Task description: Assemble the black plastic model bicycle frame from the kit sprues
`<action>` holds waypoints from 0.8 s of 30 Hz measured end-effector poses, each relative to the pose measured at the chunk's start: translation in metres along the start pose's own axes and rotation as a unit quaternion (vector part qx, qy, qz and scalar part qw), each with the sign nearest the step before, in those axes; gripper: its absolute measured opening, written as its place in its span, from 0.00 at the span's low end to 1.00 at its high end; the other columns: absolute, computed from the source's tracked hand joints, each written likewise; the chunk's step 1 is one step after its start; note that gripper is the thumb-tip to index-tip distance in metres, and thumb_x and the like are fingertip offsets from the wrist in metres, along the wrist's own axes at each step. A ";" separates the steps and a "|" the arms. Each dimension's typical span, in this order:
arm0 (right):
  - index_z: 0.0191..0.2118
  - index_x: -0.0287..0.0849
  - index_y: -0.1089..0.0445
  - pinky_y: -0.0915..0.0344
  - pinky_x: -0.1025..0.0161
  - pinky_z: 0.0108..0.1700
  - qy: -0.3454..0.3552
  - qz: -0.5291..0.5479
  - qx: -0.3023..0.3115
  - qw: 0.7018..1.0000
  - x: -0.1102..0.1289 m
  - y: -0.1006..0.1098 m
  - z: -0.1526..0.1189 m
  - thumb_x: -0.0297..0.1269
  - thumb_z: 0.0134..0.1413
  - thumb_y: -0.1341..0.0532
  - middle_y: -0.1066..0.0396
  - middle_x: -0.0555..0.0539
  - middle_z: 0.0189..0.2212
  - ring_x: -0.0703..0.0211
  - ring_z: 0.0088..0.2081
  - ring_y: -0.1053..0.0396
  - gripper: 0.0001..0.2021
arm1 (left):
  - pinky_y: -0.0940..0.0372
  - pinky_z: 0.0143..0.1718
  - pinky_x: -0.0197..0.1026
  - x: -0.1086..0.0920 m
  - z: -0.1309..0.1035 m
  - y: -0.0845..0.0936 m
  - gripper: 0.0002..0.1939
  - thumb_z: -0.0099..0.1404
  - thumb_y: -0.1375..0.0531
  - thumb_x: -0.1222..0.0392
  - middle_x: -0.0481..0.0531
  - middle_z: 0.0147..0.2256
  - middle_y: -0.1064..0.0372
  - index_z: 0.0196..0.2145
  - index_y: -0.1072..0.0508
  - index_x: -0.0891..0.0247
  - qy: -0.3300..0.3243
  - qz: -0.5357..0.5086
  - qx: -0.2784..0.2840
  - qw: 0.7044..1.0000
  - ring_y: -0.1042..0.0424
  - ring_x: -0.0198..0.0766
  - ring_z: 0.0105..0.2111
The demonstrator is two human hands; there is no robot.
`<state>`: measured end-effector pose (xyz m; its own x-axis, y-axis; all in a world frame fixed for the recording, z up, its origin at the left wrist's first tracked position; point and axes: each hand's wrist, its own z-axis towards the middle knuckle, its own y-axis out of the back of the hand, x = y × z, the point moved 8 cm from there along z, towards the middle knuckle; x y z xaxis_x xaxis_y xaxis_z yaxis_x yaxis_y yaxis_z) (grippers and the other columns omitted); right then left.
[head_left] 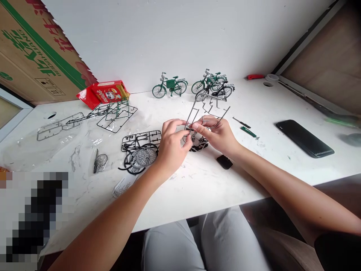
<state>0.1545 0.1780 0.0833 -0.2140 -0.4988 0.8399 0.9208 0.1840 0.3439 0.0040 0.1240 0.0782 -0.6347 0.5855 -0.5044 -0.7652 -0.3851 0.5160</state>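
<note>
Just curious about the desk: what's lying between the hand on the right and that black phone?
In the head view, between the right hand and the black phone lie two small screwdrivers: a dark one and a green-handled one, on bare white tabletop.

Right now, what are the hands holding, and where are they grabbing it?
Both hands pinch a thin grey parts frame at its lower end: left hand and right hand grip with fingertips, and the frame's bars stick up above the fingers.

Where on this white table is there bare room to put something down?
Bare patches: the front edge of the table below the small black block, and the stretch between the green screwdriver and the phone. It is crowded left of the left hand, around the wheels and part frames, and at the model bikes.
</note>
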 end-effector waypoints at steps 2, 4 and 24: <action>0.32 0.46 0.17 0.33 0.55 0.45 0.000 -0.002 0.007 1.000 -0.001 0.002 0.001 0.61 0.61 0.31 0.23 0.46 0.31 0.53 0.38 0.28 0.22 | 0.27 0.57 0.55 0.002 -0.001 -0.002 0.08 0.68 0.35 0.71 0.60 0.52 0.26 0.40 0.17 0.62 0.007 -0.011 0.008 1.000 0.31 0.50 0.57; 0.32 0.46 0.17 0.33 0.54 0.46 -0.007 -0.001 0.016 1.000 -0.002 0.003 0.002 0.63 0.61 0.31 0.24 0.46 0.31 0.52 0.38 0.29 0.23 | 0.28 0.57 0.55 0.004 -0.001 -0.004 0.08 0.68 0.36 0.71 0.60 0.52 0.27 0.40 0.18 0.61 0.010 -0.019 0.015 1.000 0.31 0.50 0.56; 0.29 0.46 0.20 0.29 0.55 0.47 -0.124 0.206 0.044 0.970 -0.025 0.003 0.003 0.53 0.52 0.24 0.25 0.48 0.34 0.54 0.39 0.27 0.16 | 0.20 0.51 0.44 0.004 -0.002 -0.008 0.11 0.77 0.39 0.58 0.61 0.51 0.24 0.47 0.17 0.64 0.091 -0.225 0.038 0.969 0.20 0.42 0.51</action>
<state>0.1619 0.1938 0.0649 0.0846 -0.1497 0.9851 0.9159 0.4010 -0.0177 0.0076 0.1282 0.0705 -0.2532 0.5442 -0.7998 -0.9630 -0.0625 0.2622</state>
